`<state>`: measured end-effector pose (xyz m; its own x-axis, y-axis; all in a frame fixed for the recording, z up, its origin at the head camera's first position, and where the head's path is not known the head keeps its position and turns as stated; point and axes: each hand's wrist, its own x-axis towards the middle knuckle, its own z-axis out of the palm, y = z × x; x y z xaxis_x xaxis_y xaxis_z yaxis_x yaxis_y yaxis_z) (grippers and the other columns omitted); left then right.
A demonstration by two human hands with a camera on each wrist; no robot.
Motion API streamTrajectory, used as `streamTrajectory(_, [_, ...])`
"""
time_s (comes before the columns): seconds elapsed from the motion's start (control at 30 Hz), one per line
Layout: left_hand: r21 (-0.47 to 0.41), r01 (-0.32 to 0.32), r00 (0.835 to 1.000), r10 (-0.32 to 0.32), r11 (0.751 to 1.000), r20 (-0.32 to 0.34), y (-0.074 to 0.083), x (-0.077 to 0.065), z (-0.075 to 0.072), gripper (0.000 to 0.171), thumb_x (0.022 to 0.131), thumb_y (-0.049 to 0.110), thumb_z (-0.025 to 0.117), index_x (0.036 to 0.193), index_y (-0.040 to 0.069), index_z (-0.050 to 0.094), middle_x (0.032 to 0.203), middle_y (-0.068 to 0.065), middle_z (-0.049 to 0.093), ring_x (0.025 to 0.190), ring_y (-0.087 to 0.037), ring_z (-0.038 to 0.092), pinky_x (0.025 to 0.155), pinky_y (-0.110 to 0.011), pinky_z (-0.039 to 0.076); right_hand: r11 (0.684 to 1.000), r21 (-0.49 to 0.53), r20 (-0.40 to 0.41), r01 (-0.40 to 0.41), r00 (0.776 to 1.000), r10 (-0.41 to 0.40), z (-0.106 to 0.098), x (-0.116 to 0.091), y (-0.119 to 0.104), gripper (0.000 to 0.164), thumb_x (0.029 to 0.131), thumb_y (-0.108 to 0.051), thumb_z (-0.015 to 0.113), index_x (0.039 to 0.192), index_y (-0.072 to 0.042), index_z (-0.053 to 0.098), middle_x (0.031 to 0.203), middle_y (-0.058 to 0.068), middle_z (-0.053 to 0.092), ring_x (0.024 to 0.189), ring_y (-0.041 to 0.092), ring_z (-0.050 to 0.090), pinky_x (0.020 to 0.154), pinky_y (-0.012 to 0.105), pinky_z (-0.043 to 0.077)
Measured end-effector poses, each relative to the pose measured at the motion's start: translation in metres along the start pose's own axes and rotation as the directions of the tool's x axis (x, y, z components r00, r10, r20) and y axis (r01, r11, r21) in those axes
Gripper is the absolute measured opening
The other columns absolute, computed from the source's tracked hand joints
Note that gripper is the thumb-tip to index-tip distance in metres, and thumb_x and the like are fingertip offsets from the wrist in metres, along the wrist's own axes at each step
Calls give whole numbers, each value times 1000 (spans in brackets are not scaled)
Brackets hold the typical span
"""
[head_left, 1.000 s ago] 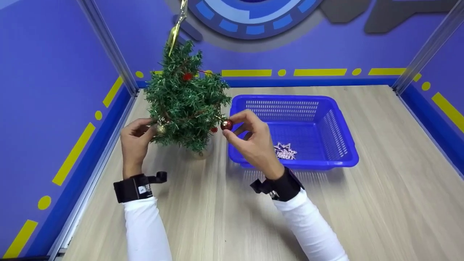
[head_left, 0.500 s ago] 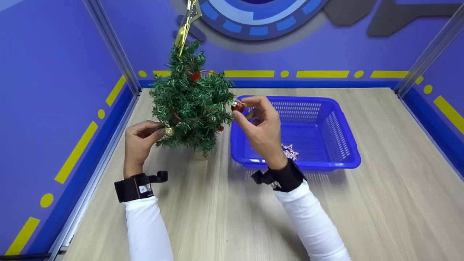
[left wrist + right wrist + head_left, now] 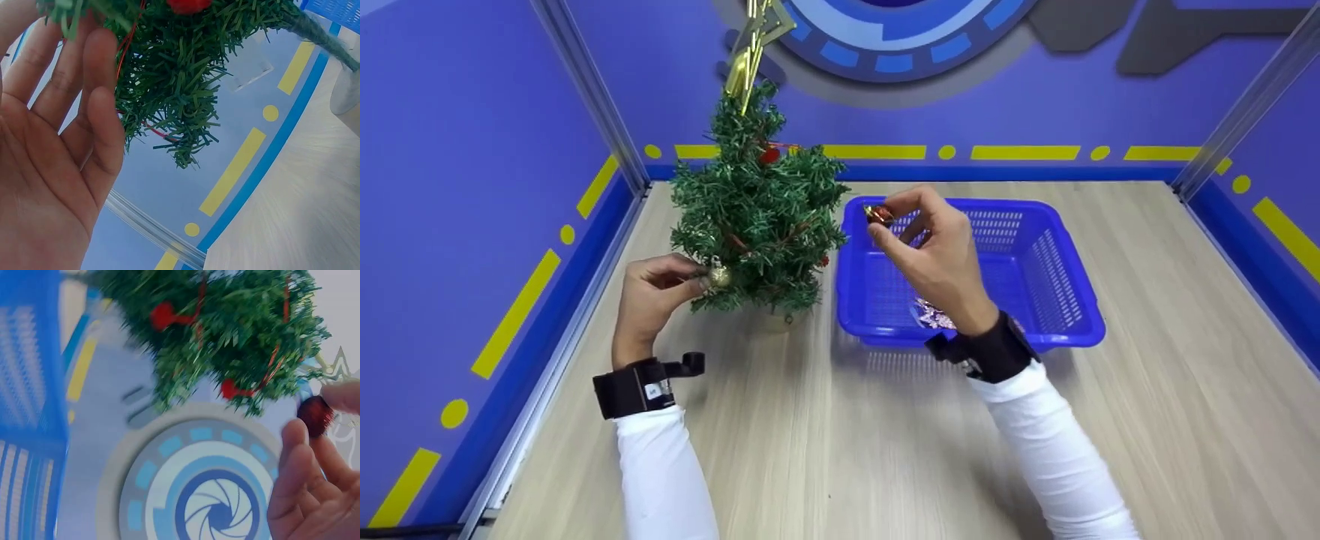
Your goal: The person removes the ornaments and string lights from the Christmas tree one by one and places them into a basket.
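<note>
A small green Christmas tree (image 3: 761,214) stands left of the basket, topped by a gold star (image 3: 746,64). The left hand (image 3: 652,300) is at its lower left side, fingertips pinching a branch tip beside a gold bauble (image 3: 721,275). In the left wrist view, needles partly cover the left fingers (image 3: 62,73). Between thumb and fingertips, the right hand (image 3: 941,251) pinches a red bauble (image 3: 879,215) with a gold cap, above the basket's left side. The right wrist view shows this red bauble (image 3: 316,415) apart from the tree.
The blue perforated basket (image 3: 1072,300) sits right of the tree, with shiny pink snowflake-like ornaments (image 3: 934,315) inside. Blue panels (image 3: 472,150) border the wooden tabletop (image 3: 810,450) at the left, back and right.
The right hand has carried the red bauble from the tree's right side up and rightward over the basket. The tree has leaned slightly right; the left hand has stayed at its lower left.
</note>
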<state>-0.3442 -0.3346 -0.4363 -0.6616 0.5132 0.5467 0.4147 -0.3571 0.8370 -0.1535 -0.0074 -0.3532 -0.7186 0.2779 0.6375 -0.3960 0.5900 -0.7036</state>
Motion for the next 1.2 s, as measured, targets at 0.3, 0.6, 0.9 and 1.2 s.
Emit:
streamTrajectory(0.3, [6,72,987,-72,997,140,1,9,-9,13,79,-15,75,89,-7,75,85,1,78,62,-8,66,57,-21,52,849,-513,482,126,861,164,-27,-17,39,9,90,-21,74,96,-17,68,92,-5,73,80,13,68,71,34,57])
streamTrajectory(0.6, [-28,4,996,-2,1000,92,6,10,-10,13,90,0,69,97,-9,74,81,-1,75,48,-4,52,47,-18,40,740,-631,717,233,539,442,-52,-26,72,6,81,-9,77,81,-12,72,71,-3,64,62,13,52,58,32,48])
streamTrajectory(0.9, [246,164,906,-47,955,-421,1,17,-8,25,97,12,69,119,1,72,116,1,68,93,-17,63,76,-24,48,661,-728,660,182,442,607,-62,-22,96,16,77,-7,76,93,-10,77,84,3,73,74,18,63,74,42,57])
streamTrajectory(1.2, [315,265,956,-204,911,-212,21,18,9,37,103,11,58,139,4,61,147,-12,56,117,-12,56,95,-27,45,658,-744,643,119,400,654,-59,-24,112,17,80,-17,80,95,-10,77,86,3,73,76,19,65,76,40,57])
